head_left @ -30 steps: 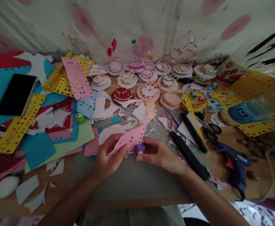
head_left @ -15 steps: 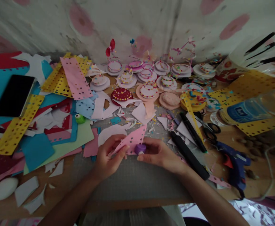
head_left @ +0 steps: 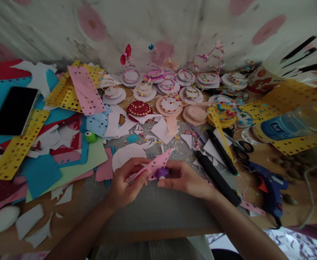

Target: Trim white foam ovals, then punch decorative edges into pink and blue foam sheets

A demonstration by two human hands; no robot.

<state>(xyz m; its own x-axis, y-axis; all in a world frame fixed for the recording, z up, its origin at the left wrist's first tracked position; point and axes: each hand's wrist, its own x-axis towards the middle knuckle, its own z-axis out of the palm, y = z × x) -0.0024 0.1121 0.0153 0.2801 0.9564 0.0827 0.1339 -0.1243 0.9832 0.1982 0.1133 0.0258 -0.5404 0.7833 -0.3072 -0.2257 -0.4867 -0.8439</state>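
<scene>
While the left fingers [head_left: 140, 181] pinch a bent sheet of pink paper [head_left: 161, 161] dotted with small holes, the right fingers [head_left: 170, 183] are closed round a small purple punch [head_left: 162, 173]; paper and punch meet between them, above a grey mat [head_left: 163, 213]. Whether the paper sits inside the punch's slot cannot be told.

Likely faults: a crease or tear, should the two sets of fingers pull at different angles, holes having weakened the sheet; overlapping cuts, should the punch land on an existing hole; a slip, should the right-hand grip be light.

Surroundings: just beyond the left fingers, a white paper offcut [head_left: 128, 154]; farther off, small decorated paper rounds [head_left: 171, 104]. Right of the right fingers, a thick black pen [head_left: 219, 180], obstructing any sideways sweep; past it, scissors [head_left: 243, 151] and a blue glue gun [head_left: 274, 196]. Well left of the left fingers, a small green punch [head_left: 91, 137] among coloured papers [head_left: 41, 169].
</scene>
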